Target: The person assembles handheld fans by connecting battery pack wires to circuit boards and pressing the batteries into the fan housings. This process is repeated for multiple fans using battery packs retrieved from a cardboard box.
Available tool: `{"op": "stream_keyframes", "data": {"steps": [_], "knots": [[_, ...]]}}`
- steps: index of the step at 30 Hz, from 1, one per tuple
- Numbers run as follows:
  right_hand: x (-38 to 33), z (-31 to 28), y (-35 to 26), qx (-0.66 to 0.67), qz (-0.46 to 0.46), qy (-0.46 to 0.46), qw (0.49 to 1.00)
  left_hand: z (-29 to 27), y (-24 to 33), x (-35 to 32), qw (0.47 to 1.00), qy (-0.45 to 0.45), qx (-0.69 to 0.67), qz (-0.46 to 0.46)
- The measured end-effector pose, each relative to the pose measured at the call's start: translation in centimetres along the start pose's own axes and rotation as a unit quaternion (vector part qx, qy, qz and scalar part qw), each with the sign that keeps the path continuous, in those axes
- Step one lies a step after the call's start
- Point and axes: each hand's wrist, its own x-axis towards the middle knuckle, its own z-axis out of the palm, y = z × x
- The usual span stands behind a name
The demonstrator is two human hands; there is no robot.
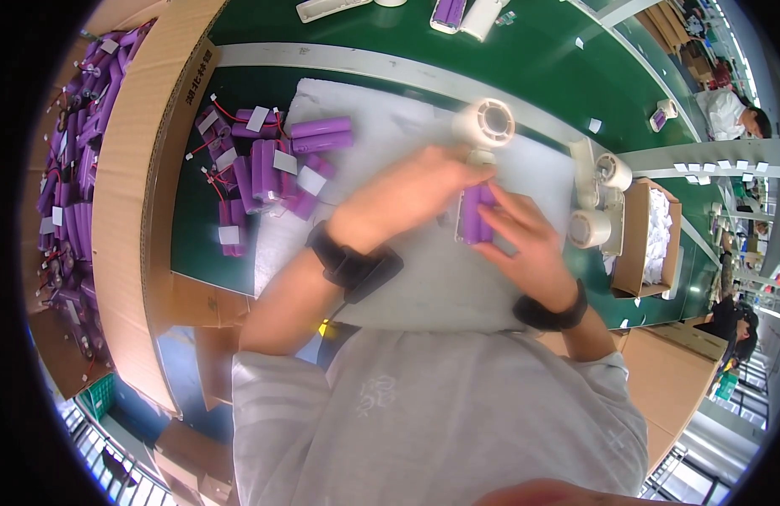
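In front of me on a white foam mat (pixel 390 295) lies a white housing (pixel 483 124) with a round, vented head and a long handle. A purple battery pack (pixel 474 218) sits in the open handle. My right hand (pixel 525 234) holds the pack from the right, fingers on its upper part and thumb near its lower end. My left hand (pixel 445 175), slightly blurred, reaches across to the neck below the head. Its fingertips are pressed together there, and whatever they pinch is hidden.
Loose purple battery packs (pixel 263 169) with red wires lie left of the housing. More fill a cardboard box (pixel 137 211) at far left. Further white housings (pixel 590 228) stand at right beside a carton (pixel 633 253) of white pieces. A metal rail (pixel 364 67) crosses behind; people sit far right.
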Motion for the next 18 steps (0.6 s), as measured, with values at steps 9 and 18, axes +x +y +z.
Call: {"op": "stream_keyframes", "data": {"steps": [9,18], "knots": [[0.2,-0.1,0.1,-0.040,-0.018,0.006,0.999,0.4,-0.9,-0.1,0.999,0.033,-0.006,0.030],[1.2,-0.7,1.2,0.016,-0.031,0.018,0.999,-0.4,-0.5,0.2,0.991,-0.016,-0.119,-0.063]]}}
